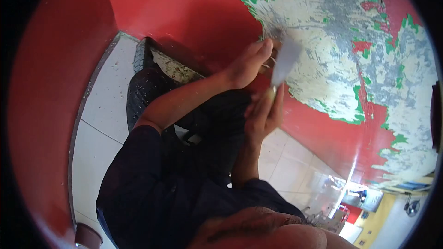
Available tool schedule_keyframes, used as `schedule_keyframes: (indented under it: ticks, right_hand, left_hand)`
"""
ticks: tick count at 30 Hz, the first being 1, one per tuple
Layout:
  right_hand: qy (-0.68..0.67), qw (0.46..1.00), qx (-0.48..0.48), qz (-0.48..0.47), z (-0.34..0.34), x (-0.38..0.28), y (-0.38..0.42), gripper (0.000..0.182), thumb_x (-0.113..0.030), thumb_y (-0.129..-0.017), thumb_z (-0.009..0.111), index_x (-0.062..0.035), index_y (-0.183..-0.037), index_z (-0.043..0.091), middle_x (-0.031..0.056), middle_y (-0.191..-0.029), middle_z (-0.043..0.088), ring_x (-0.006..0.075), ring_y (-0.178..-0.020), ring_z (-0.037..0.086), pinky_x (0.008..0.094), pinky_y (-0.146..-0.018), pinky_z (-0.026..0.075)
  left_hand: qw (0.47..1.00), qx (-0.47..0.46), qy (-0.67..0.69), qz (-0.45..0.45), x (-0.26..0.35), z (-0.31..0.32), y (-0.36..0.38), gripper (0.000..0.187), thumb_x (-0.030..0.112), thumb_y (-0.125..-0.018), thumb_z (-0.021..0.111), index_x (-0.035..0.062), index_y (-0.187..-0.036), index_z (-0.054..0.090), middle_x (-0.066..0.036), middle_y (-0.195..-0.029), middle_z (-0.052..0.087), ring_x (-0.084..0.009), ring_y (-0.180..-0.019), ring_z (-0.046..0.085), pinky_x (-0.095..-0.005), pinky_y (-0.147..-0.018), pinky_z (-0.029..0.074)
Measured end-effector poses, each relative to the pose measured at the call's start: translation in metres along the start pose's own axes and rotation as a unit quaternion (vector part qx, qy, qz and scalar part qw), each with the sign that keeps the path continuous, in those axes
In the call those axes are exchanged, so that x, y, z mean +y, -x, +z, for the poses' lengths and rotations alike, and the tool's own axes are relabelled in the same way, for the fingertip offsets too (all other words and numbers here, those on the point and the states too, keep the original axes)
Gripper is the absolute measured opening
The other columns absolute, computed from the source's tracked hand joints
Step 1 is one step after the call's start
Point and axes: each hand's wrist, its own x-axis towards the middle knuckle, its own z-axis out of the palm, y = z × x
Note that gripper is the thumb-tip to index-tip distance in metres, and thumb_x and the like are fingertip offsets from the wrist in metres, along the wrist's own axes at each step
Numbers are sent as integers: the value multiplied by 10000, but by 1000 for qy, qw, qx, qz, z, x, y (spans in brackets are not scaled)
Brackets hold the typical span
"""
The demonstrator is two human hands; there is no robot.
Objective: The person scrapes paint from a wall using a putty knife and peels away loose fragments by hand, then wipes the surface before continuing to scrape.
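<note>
My right hand is wrapped round the handle of a paint scraper, its wide metal blade pointing up and blurred by motion. Close to the blade is my left hand, its fingers stretched toward the wall. A thin pale curved strip shows at its fingers. Behind both hands, the red wall has a large stripped patch of white and grey with green paint at its ragged edges. The blade overlaps the left edge of this patch.
My bent legs in dark trousers lie below my hands. Pale floor tiles with small flakes run along the wall's foot. A dark shoe is near the corner. A brown container stands lower left; a fan is at far right.
</note>
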Motion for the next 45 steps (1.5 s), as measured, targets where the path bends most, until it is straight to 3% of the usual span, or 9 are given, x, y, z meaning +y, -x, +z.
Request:
schedule_keyframes:
  ticks: [7,12,16,20,34,37,41,42,45]
  right_hand:
    - [22,993,-107,-40,11,-16,-36,429,-65,-967,469,17,-1387,438,5,-716,554,28,-544,434,171,-490,341]
    - [50,997,-60,-15,35,-33,-64,222,-66,-935,553,49,-1082,674,9,-620,578,69,-556,510,218,-519,401]
    - [148,986,-62,-52,20,-26,-45,160,-46,-913,582,61,-981,680,52,-624,607,91,-566,540,235,-532,421]
    - [240,954,-3,-181,33,-15,-47,162,-24,-894,595,49,-1005,687,134,-721,678,119,-646,628,254,-585,469]
    - [242,952,-7,-185,22,-32,-52,160,-15,-870,629,40,-1011,680,152,-762,674,120,-689,633,250,-609,469]
    - [225,968,-36,-105,9,-38,-41,155,-19,-873,629,40,-1007,680,160,-761,678,120,-675,640,250,-600,469]
    - [309,935,-41,-167,30,-47,-66,147,-30,-871,632,49,-985,681,145,-701,666,109,-612,617,261,-581,472]
    - [247,940,-37,-231,39,-45,-72,138,-31,-861,635,37,-969,687,151,-682,654,173,-574,619,279,-556,462]
    - [188,975,-3,-119,23,-39,-45,121,-36,-848,639,3,-942,703,172,-678,641,269,-525,586,299,-531,434]
  left_hand:
    - [990,-68,86,-87,39,3,-25,491,428,-1021,335,-7,-1099,550,-97,-787,600,-249,-762,634,-381,-722,520]
    - [986,12,152,-71,36,7,-22,522,519,-999,337,51,-866,528,-14,-619,431,-198,-630,559,-357,-664,496]
    - [978,8,189,-93,36,6,-22,527,555,-987,325,98,-752,445,11,-574,350,-154,-547,480,-353,-615,486]
    - [978,23,184,-98,34,7,-23,536,588,-965,359,106,-745,438,16,-572,329,-142,-498,427,-350,-564,471]
    - [977,45,160,-133,39,30,-29,523,573,-974,353,109,-745,425,20,-572,315,-135,-486,401,-335,-542,448]
    - [972,56,174,-146,38,31,-19,522,563,-975,368,99,-744,430,20,-558,318,-139,-482,410,-338,-538,452]
    - [984,40,159,-72,53,23,-39,523,546,-976,394,76,-751,443,14,-541,336,-154,-474,447,-357,-539,470]
    - [985,37,165,-35,59,20,-47,522,544,-976,393,74,-754,445,13,-539,337,-156,-473,451,-358,-540,471]
    - [976,62,140,-156,51,31,-23,530,578,-962,382,101,-736,426,19,-560,311,-147,-480,429,-348,-539,471]
